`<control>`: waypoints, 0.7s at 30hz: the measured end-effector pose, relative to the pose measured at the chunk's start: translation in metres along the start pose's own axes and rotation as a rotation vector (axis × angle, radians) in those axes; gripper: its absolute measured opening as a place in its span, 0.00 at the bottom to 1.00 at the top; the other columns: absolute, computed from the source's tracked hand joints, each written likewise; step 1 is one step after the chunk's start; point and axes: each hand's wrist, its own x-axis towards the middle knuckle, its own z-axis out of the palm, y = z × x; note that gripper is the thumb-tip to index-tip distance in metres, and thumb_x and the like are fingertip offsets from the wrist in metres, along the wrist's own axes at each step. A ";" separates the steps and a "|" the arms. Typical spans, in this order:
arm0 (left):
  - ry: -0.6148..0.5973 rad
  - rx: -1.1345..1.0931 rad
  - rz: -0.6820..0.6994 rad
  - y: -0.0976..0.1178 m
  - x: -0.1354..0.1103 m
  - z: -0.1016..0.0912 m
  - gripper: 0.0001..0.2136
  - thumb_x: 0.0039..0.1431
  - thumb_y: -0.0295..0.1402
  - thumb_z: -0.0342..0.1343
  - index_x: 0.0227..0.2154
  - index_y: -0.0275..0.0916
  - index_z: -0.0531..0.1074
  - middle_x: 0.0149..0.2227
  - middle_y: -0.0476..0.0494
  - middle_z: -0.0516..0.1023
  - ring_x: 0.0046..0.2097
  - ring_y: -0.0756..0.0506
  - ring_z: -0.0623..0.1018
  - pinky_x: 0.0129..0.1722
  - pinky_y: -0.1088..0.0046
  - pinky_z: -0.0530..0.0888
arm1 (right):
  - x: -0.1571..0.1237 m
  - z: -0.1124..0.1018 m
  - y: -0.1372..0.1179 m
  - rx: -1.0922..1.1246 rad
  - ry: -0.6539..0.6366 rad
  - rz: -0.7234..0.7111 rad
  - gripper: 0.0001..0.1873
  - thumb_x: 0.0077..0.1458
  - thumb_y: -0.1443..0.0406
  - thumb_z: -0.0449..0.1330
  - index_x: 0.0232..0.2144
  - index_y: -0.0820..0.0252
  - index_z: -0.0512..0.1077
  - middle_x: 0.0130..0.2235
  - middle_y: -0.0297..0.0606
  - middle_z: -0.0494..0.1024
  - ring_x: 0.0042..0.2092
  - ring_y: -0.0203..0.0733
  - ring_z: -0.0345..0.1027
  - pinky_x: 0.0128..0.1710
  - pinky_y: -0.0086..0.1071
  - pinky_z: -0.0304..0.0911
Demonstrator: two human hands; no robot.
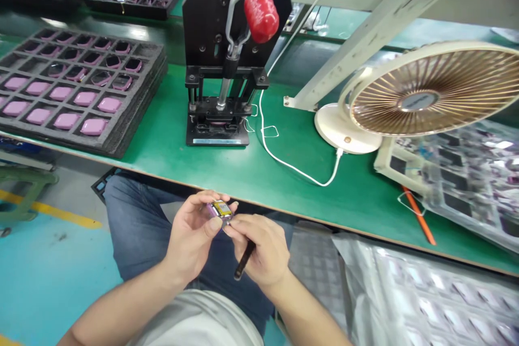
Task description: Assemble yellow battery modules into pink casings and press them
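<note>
Over my lap, my left hand (194,235) is closed around a small pink watch case (219,210) with a yellow part showing inside it. My right hand (259,248) is pinched against the case's right edge and also grips a thin dark tool (244,260) that points down and left. Both hands sit below the front edge of the green table (227,167). On the table straight ahead stands a black hand press (221,65) with a red-handled lever (260,11).
A stack of dark foam trays (77,86) holding pink cases lies at the left, with more trays behind. A cream desk fan (425,92) with its white cable (292,165) stands at the right. Bagged trays (466,173), an orange pen (419,216).
</note>
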 end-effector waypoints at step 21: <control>-0.048 0.209 -0.049 -0.002 -0.010 -0.008 0.13 0.58 0.37 0.74 0.46 0.47 0.87 0.52 0.41 0.83 0.56 0.31 0.84 0.56 0.57 0.81 | -0.011 -0.008 -0.010 0.123 0.005 0.201 0.09 0.67 0.65 0.66 0.48 0.54 0.74 0.31 0.33 0.77 0.30 0.38 0.72 0.28 0.31 0.67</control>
